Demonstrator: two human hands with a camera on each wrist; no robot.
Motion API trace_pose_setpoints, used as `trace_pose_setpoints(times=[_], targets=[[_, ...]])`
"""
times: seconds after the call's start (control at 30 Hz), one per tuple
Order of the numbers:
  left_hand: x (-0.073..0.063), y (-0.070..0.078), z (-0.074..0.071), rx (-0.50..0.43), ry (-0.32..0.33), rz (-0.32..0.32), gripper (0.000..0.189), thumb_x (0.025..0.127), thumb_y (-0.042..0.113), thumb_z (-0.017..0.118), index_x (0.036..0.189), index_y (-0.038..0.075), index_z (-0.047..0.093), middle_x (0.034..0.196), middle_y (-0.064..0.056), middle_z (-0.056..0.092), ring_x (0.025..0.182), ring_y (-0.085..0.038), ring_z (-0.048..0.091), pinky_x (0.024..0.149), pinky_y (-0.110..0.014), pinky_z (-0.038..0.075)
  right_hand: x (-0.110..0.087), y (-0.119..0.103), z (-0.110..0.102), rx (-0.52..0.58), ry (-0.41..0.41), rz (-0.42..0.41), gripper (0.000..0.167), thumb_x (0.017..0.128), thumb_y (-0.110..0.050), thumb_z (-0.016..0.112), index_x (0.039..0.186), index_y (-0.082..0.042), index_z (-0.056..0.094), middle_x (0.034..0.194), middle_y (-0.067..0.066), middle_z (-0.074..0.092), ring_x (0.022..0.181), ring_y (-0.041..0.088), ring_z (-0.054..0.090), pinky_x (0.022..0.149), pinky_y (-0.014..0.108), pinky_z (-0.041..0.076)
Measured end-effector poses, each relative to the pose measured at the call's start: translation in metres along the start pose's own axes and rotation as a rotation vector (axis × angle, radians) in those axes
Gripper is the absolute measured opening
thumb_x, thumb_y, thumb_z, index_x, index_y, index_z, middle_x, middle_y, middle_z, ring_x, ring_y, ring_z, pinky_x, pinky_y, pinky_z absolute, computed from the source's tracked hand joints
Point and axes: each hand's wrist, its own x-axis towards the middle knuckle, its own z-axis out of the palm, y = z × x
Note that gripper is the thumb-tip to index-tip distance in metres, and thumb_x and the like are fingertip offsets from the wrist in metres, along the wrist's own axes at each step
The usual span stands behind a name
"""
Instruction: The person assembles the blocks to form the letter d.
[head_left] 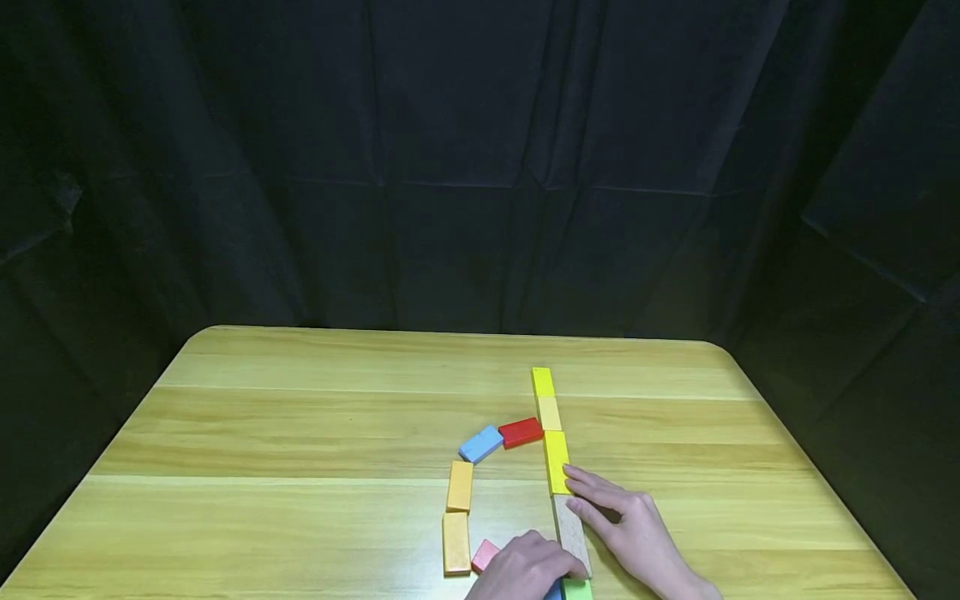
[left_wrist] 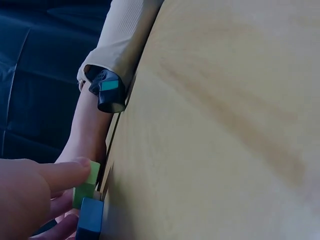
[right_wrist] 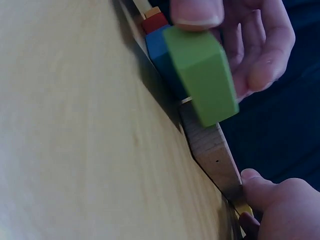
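My left hand (head_left: 521,571) pinches a green block (right_wrist: 202,77) with the thumb on one face, at the near end of a line of blocks. Beside that block lies a blue block (left_wrist: 90,220). My right hand (head_left: 633,529) rests along the line's right side, its fingertips touching a yellow block (head_left: 556,462) and the thumb at a plain wooden block (head_left: 572,529). Farther up the same line are a pale yellow block (head_left: 549,413) and another yellow block (head_left: 542,382). The left hand hides part of the near blocks in the head view.
A curve of blocks stands left of the line: a red block (head_left: 521,432), a light blue block (head_left: 481,444), an orange block (head_left: 460,486), another orange block (head_left: 456,543) and a pink block (head_left: 485,555). A black curtain (head_left: 450,167) hangs behind the wooden table (head_left: 300,433).
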Motion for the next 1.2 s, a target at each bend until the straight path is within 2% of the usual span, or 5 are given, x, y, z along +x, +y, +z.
trace_pose_setpoints(times=[0.13,0.3,0.53,0.9,1.2], targets=[[-0.0009,0.002,0.0015,0.038,0.0,-0.005,0.023,0.089,0.039,0.065,0.098,0.019,0.073,0.091,0.013,0.071,0.082,0.001,0.056,0.084,-0.002,0.034,-0.0009,0.0009,0.0,-0.003,-0.003,0.006,0.028,0.09,-0.024,0.075,0.117,-0.016,0.076,0.129,-0.011,0.067,0.116,0.018,0.065,0.096,0.0,0.037],[-0.0019,0.0029,0.0027,0.016,0.021,-0.029,0.024,0.089,0.04,0.065,0.099,0.019,0.073,0.09,0.012,0.069,0.08,0.003,0.055,0.08,0.002,0.03,-0.0018,0.0005,-0.0003,-0.007,-0.008,0.016,0.029,0.09,-0.026,0.074,0.117,-0.016,0.076,0.129,-0.012,0.067,0.117,0.017,0.065,0.095,0.0,0.037],[-0.0032,-0.0006,0.0024,-0.003,0.021,-0.026,0.027,0.088,0.04,0.068,0.099,0.017,0.073,0.091,0.008,0.065,0.083,0.001,0.056,0.078,0.0,0.036,0.0002,-0.0003,-0.0003,-0.015,0.009,-0.015,0.027,0.09,-0.021,0.075,0.116,-0.015,0.076,0.128,-0.01,0.068,0.115,0.018,0.066,0.095,0.0,0.037],[-0.0037,-0.0023,0.0031,-0.071,0.025,-0.025,0.027,0.085,0.036,0.072,0.097,0.012,0.071,0.086,0.003,0.062,0.075,0.005,0.049,0.069,0.0,0.038,-0.0001,0.0017,0.001,0.001,0.006,-0.008,0.027,0.09,-0.023,0.075,0.117,-0.017,0.076,0.128,-0.011,0.067,0.116,0.018,0.065,0.095,0.0,0.037],[-0.0033,-0.0014,0.0039,-0.047,0.039,-0.018,0.023,0.089,0.033,0.068,0.093,0.011,0.071,0.083,0.004,0.06,0.072,0.005,0.045,0.067,0.001,0.035,-0.0002,0.0023,0.0016,0.002,0.013,-0.012,0.027,0.089,-0.022,0.075,0.116,-0.017,0.076,0.128,-0.011,0.068,0.115,0.019,0.066,0.095,0.0,0.037]])
